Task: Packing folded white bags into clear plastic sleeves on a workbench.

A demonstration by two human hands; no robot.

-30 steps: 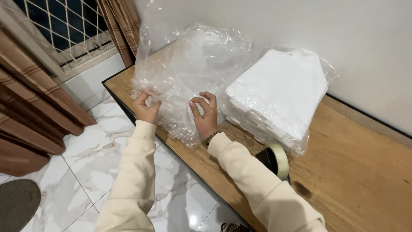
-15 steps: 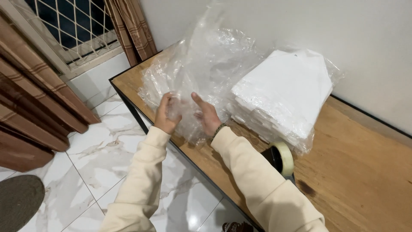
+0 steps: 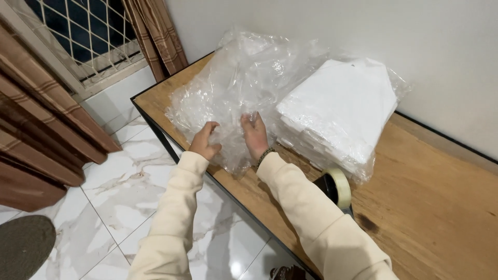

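A crumpled heap of clear plastic bags [image 3: 244, 88] lies on the left end of a wooden table [image 3: 441, 207]. My left hand [image 3: 205, 141] grips the heap's near edge, fingers curled into the plastic. Close beside it, my right hand [image 3: 255, 134] presses into the same plastic, fingers pinching a fold. Both arms wear cream sleeves, and a bead bracelet sits on the right wrist. To the right of the heap lies a stack of white folded items wrapped in clear plastic [image 3: 337, 111].
A tape dispenser with a roll of pale tape [image 3: 336, 186] stands at the table's near edge by my right forearm. Brown curtains [image 3: 36, 140] and a barred window [image 3: 78, 36] are at left. Marble floor tiles [image 3: 124, 207] lie below, with a dark mat [image 3: 23, 246].
The raised plastic has come down onto the table. Both hands have shifted right along the heap's near edge and stay close together on it.
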